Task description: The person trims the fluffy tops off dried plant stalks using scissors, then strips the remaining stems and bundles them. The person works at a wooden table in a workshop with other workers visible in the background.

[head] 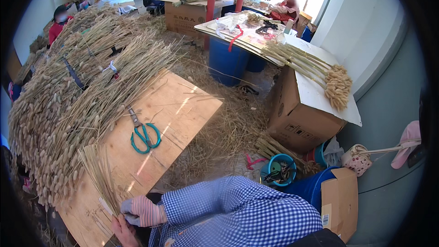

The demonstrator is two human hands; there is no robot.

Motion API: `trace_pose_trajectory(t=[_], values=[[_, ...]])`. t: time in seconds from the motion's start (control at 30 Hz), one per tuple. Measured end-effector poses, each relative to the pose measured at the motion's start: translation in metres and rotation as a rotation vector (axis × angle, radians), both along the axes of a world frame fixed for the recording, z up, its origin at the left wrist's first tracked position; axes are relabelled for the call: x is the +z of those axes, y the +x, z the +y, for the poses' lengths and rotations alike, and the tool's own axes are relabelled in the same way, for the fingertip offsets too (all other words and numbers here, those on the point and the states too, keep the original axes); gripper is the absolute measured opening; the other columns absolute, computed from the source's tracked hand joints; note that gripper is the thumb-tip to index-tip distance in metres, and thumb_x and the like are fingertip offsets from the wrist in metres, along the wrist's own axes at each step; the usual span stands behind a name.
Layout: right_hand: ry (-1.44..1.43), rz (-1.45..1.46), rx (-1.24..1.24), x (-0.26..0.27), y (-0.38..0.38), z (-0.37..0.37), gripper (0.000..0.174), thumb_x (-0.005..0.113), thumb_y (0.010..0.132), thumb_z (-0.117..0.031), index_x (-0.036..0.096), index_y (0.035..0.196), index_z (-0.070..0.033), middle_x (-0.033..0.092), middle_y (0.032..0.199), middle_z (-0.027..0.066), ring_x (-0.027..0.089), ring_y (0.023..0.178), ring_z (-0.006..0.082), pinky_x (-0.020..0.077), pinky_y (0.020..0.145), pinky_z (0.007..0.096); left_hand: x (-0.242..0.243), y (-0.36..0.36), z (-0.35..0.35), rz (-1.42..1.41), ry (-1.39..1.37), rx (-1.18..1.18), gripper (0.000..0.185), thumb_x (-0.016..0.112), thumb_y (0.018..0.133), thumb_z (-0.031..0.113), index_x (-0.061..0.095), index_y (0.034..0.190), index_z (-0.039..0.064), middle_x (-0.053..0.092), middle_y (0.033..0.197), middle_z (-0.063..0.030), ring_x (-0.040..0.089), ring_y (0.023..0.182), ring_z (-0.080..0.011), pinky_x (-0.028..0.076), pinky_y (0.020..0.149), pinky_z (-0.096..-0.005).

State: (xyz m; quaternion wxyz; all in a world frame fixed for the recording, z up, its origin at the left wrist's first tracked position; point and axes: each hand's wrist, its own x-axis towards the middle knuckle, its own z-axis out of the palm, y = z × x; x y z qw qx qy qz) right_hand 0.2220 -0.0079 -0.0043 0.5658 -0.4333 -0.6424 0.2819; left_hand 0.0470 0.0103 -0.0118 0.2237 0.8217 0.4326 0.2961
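Note:
A bundle of dried grass stems (99, 175) slants over the near part of a plywood board. My left hand (124, 230), bare, grips its lower end. Against the same end, just beside it, is my right hand (144, 211) in a striped knit glove, its fingers curled at the stems; part of the fingers is hidden. Scissors with teal handles (145, 139) lie on the plywood board (178, 109), beyond the hands. A large heap of dried bunny-tail grass (68, 120) covers the board's left side.
To the right, tied grass bunches (337, 85) rest on a cardboard box (301, 120). A teal bucket (279, 169) and a blue barrel (308, 185) stand near my right side. Loose straw (219, 133) litters the floor. Several people sit farther back, around a table (247, 31) and the heap.

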Motion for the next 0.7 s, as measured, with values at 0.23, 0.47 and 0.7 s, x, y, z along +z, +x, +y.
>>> trace_pose_trajectory(t=[0.23, 0.47, 0.7], values=[[-1.247, 1.271, 0.644, -0.01, -0.001, 0.009, 0.013, 0.058, 0.084, -0.021, 0.063, 0.083, -0.009, 0.052, 0.056, -0.0021, 0.042, 0.04, 0.0055, 0.0273, 0.033, 0.0205, -0.009, 0.005, -0.035, 0.857, 0.39, 0.152, 0.028, 0.054, 0.09, 0.01, 0.058, 0.116, 0.002, 0.061, 0.109, -0.0238, 0.059, 0.076, -0.0277, 0.045, 0.062, -0.0362], [-0.189, 0.066, 0.024, 0.0, 0.009, -0.007, 0.025, 0.058, 0.085, -0.02, 0.057, 0.103, -0.002, 0.057, 0.084, 0.0111, 0.06, 0.079, 0.0269, 0.0487, 0.067, 0.0334, -0.012, -0.002, -0.008, 0.403, 0.388, 0.086, 0.037, 0.049, 0.091, 0.005, 0.048, 0.128, -0.001, 0.047, 0.128, -0.0296, 0.058, 0.098, -0.0388, 0.05, 0.079, -0.043], [0.151, -0.146, -0.032, -0.02, 0.016, -0.002, 0.028, 0.06, 0.08, -0.021, 0.057, 0.099, -0.001, 0.058, 0.089, 0.0152, 0.058, 0.077, 0.0343, 0.0486, 0.064, 0.0391, 0.024, 0.013, -0.005, -0.095, -0.893, 0.443, 0.042, 0.049, 0.091, 0.004, 0.044, 0.132, 0.001, 0.049, 0.126, -0.0292, 0.051, 0.114, -0.0412, 0.045, 0.093, -0.0434]])
